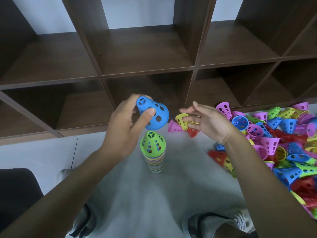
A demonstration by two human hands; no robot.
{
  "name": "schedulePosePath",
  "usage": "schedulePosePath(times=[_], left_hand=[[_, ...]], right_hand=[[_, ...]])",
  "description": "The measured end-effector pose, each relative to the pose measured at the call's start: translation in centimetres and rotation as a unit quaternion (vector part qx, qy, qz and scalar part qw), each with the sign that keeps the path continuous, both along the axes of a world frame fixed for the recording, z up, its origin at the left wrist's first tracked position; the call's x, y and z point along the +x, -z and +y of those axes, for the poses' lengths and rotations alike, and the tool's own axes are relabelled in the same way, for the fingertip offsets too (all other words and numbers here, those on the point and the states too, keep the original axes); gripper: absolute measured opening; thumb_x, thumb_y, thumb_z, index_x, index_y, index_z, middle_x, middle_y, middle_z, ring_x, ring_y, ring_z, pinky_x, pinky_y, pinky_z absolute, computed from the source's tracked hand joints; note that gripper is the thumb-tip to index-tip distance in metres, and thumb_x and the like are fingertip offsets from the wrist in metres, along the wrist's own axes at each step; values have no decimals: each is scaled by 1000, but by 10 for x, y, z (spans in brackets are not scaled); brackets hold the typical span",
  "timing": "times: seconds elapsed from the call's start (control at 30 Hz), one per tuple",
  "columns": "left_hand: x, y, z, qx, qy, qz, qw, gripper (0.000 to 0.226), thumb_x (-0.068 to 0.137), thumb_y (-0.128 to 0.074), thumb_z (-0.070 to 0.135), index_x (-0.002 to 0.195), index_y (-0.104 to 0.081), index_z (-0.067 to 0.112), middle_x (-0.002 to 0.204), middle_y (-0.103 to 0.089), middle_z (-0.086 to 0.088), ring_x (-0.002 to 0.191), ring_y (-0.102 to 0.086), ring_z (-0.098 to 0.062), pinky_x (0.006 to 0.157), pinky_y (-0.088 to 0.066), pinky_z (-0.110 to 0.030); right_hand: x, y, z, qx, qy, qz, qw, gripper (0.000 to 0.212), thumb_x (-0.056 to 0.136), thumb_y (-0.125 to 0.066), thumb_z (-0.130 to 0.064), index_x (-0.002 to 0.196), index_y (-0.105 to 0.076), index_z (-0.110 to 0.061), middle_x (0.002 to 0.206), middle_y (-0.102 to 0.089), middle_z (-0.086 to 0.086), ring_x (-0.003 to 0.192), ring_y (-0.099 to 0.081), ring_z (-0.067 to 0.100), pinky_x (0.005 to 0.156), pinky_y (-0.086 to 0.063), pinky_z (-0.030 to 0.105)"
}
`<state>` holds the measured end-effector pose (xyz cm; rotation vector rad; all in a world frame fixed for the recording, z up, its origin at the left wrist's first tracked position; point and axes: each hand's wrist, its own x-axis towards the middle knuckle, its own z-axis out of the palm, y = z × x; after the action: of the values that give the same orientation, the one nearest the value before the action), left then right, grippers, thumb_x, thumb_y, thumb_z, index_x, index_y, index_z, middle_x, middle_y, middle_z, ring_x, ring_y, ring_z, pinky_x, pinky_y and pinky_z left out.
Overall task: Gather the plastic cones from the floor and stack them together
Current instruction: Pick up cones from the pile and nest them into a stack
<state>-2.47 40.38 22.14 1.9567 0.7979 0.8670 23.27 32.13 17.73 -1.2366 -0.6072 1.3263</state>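
A dark brown cubby shelf [145,54] is filling the whole far side of the room, its open compartments showing a pale wall behind. Below it the light grey floor [180,160] is stretching toward the person, whose grey shoes [221,222] are showing at the bottom edge. Off to the right a big loose pile of cones [283,140] in pink, blue, red, yellow and green is lying heaped on the floor, a few strays spilling out toward the shelf base. In the middle of the floor a stack of cones [155,158] is standing upright, a green cone [152,142] sitting on top of it. The left hand [123,127] is gripping a blue cone [153,112], thumb pressing one side and fingers curling behind, and is holding it tilted in the air just above the stack, not touching the green one. The right hand [207,121] is hovering with fingers spread and relaxed, holding nothing, near the pile's stray cones.
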Motion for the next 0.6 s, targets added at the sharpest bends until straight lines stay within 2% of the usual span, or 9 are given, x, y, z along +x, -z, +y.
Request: schedulePosePath(times=[0.1, 0.2, 0.27, 0.33, 0.43, 0.5, 0.6], left_hand=[[-2, 4, -2, 22, -1, 25, 999, 29, 96, -55, 44, 108, -62, 19, 102, -68, 0, 101, -66, -26, 80, -56, -52], [-4, 8, -3, 44, 1, 60, 997, 28, 95, -54, 46, 102, -61, 20, 97, -66, 5, 99, -64, -23, 81, -53, -50], [-5, 13, -7, 56, 2, 88, 995, 28, 93, -54, 48, 101, -62, 22, 96, -65, 10, 99, -62, -16, 82, -52, -44], [-6, 18, -11, 57, 6, 111, 992, 28, 91, -55, 49, 100, -63, 24, 95, -65, 12, 97, -60, -13, 82, -52, -42], [-8, 29, -18, 60, 26, 146, 987, 28, 89, -56, 49, 101, -63, 24, 96, -64, 12, 97, -58, -11, 83, -50, -38], [-9, 36, -22, 70, 37, 160, 984, 23, 90, -59, 44, 104, -64, 27, 100, -64, 16, 99, -58, -8, 87, -49, -33], [-11, 41, -24, 76, 40, 166, 982, 21, 90, -62, 38, 108, -64, 29, 106, -63, 23, 103, -57, -4, 90, -45, -21]], right_hand=[[33, 31, -19, -86, 66, -12, 994, 30, 101, -53, -36, 104, -69, -12, 126, -69, 7, 114, -66, 25, 95, -52, 39], [59, 67, -39, -168, 124, -52, 976, 35, 102, -53, -35, 125, -64, -10, 126, -68, 4, 115, -64, 24, 90, -52, 38], [67, 90, -51, -210, 169, -81, 960, 28, 101, -55, -30, 121, -65, -13, 126, -67, 3, 112, -64, 23, 81, -52, 35], [69, 112, -61, -247, 197, -121, 941, 23, 99, -59, -26, 117, -66, -13, 123, -66, 9, 105, -64, 24, 73, -51, 32], [72, 139, -73, -280, 231, -161, 918, 26, 96, -65, -23, 119, -65, -11, 121, -65, 16, 111, -63, 31, 64, -50, 30], [75, 151, -79, -291, 242, -182, 908, 22, 96, -66, -19, 117, -65, -13, 124, -64, 18, 110, -63, 34, 68, -51, 34], [83, 163, -86, -304, 237, -213, 898, 17, 95, -65, -15, 112, -66, -15, 123, -64, 21, 98, -61, 31, 75, -53, 42]])
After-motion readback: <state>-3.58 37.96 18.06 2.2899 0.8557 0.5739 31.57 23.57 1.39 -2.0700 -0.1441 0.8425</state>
